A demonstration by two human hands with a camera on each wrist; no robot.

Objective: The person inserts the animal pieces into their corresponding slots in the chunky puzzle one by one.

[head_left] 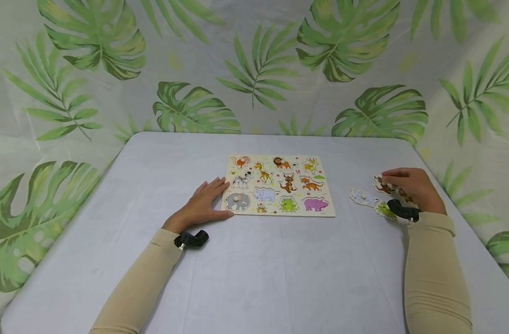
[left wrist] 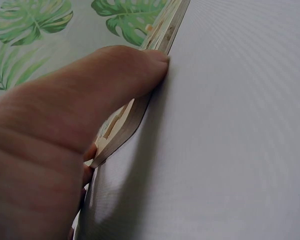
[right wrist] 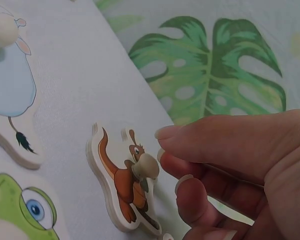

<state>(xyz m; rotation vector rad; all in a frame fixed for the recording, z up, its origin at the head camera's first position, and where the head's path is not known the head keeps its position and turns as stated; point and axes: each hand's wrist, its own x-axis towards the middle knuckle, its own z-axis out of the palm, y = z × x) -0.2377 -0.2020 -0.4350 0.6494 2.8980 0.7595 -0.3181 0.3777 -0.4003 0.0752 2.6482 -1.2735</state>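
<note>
A wooden peg puzzle board [head_left: 279, 185] with animal pictures lies on the table. My left hand [head_left: 204, 202] rests at its left edge, fingers spread and the thumb [left wrist: 135, 72] on the near edge. To the right, my right hand [head_left: 417, 185] hovers over loose knobbed pieces. Its thumb and fingers are bent beside the round knob of the kangaroo piece [right wrist: 122, 182], and a gap shows between thumb and knob. Close by lie a light-blue rhino piece [head_left: 363, 197] and a green frog piece [head_left: 384, 210]. Another piece is partly hidden under the right hand.
Knobs show on the board at the elephant [head_left: 238, 201], the monkey [head_left: 242, 161] and some other top-row animals. A white cloth covers the table [head_left: 288, 264]. Behind it hangs a leaf-print curtain [head_left: 263, 69]. Both wrists carry black camera mounts [head_left: 402, 209].
</note>
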